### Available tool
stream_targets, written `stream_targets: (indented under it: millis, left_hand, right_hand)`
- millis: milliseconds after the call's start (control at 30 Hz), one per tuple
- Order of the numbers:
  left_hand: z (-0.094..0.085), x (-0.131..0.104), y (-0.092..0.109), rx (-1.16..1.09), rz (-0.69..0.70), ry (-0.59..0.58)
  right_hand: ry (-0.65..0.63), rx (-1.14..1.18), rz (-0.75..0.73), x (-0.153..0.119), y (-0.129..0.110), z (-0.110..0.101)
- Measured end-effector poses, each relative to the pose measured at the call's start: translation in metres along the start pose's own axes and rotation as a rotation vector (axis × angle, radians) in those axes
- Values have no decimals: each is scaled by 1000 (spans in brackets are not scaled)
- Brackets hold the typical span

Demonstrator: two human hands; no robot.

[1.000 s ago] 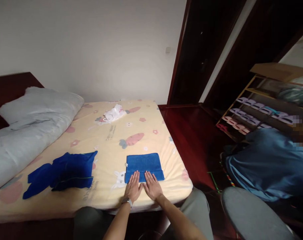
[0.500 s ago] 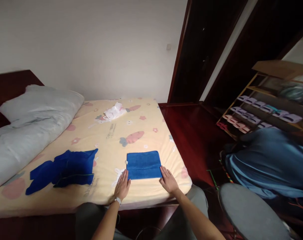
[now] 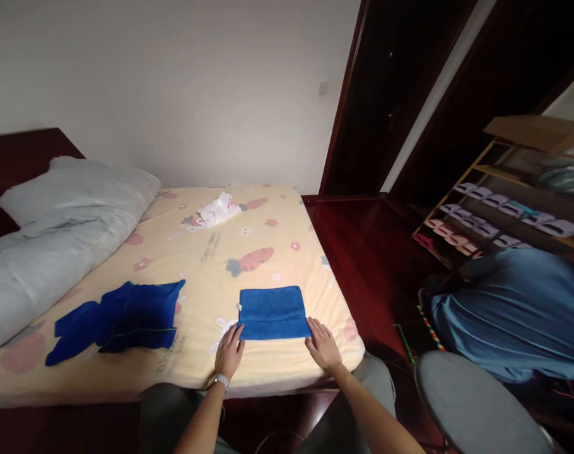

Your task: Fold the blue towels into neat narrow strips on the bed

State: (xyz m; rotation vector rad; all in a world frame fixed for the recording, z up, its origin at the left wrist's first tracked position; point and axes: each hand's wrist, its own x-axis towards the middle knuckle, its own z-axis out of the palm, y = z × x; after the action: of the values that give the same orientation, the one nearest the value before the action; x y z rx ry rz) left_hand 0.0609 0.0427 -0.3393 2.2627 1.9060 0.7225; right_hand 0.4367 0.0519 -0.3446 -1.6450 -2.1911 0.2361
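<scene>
A blue towel (image 3: 272,310), folded into a flat rectangle with a small white tag at its left edge, lies near the front of the bed (image 3: 268,362). At the towel's near left corner rests my left hand (image 3: 229,350), fingers stretched out and a light band on the wrist. My right hand (image 3: 323,345) lies flat at the near right corner, fingertips by the towel's edge. Neither hand grasps anything. Farther left, a second blue cloth (image 3: 140,312) is spread in a crumpled heap.
A white plastic bag (image 3: 217,210) lies toward the back of the bed. Grey bedding (image 3: 74,233) is bunched at the left. On the right stand a round grey stool (image 3: 476,403), a blue-covered pile (image 3: 518,315) and a shoe rack (image 3: 495,208) with slippers.
My right hand has shifted slightly right and down, to the towel's near right corner. My left hand has moved slightly down and left. The towel lies nearly as before.
</scene>
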Motion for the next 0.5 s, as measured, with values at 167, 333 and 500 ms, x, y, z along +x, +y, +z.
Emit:
stream_targets:
  millis: [167,333,500]
  left_hand:
    - [0,1,-1,-27,-21,8]
    - [5,-1,-1,16,-20,36]
    - [13,-6,-5,46,14,79]
  right_hand:
    - [-8,20,44,2,-3,-4]
    - [42,0,8,1,-4,-2]
    - [83,-15,-28,-3,1,4]
